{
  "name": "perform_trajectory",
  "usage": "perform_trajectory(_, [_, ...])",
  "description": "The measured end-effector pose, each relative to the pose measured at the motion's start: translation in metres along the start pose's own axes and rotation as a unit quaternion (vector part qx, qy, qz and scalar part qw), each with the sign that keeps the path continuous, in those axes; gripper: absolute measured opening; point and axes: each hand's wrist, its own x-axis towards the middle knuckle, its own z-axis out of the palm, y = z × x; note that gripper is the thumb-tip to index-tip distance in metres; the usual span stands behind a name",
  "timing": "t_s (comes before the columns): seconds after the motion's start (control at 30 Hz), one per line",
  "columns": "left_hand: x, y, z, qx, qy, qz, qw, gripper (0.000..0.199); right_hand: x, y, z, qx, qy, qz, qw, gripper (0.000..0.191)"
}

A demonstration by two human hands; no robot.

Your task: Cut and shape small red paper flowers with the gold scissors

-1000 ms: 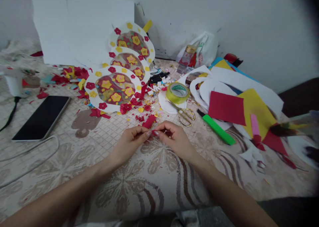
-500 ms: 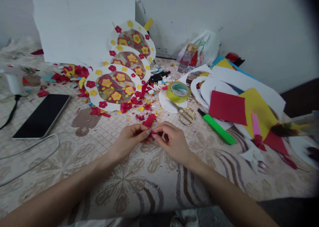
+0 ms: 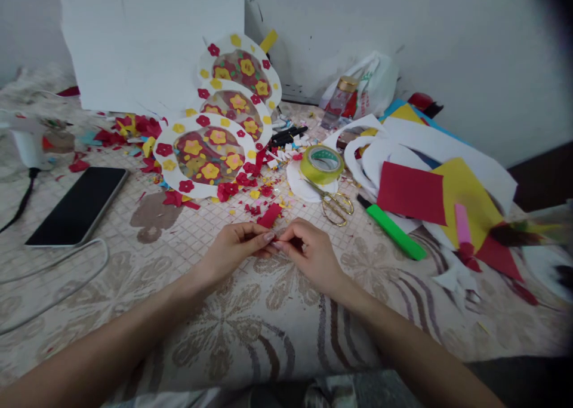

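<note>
Left hand (image 3: pixel 239 245) and right hand (image 3: pixel 311 255) pinch a tiny red scrap (image 3: pixel 276 239) between them, probably for fine control.

On my feed I'm counting two bare hands (image 3: pixel 233 247), three oval white flower-covered paper panels (image 3: pixel 206 156), one round yellow tape roll (image 3: pixel 316 170). Also got one pair of gold-handled metal scissors (image 3: pixel 333 204), one flat black phone (image 3: pixel 78 206).

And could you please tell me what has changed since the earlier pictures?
The right hand has edged slightly closer to the left hand; less of the small red piece shows between them. The scissors, tape roll and phone stayed put.
</note>
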Motion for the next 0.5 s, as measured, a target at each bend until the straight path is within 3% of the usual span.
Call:
perform_trajectory(0.3, [0.0005, 0.0011, -0.0036, 0.007, 0.006, 0.011, 1.000, 0.016, 0.0008, 0.0039, -0.0030, 0.111, -0.057, 0.120, 0.985, 0.018])
perform_trajectory(0.5, [0.0012, 0.0044, -0.0049, 0.056, -0.003, 0.033, 0.998, 0.015, -0.0004, 0.0059, 0.0021, 0.127, -0.043, 0.130, 0.982, 0.004])
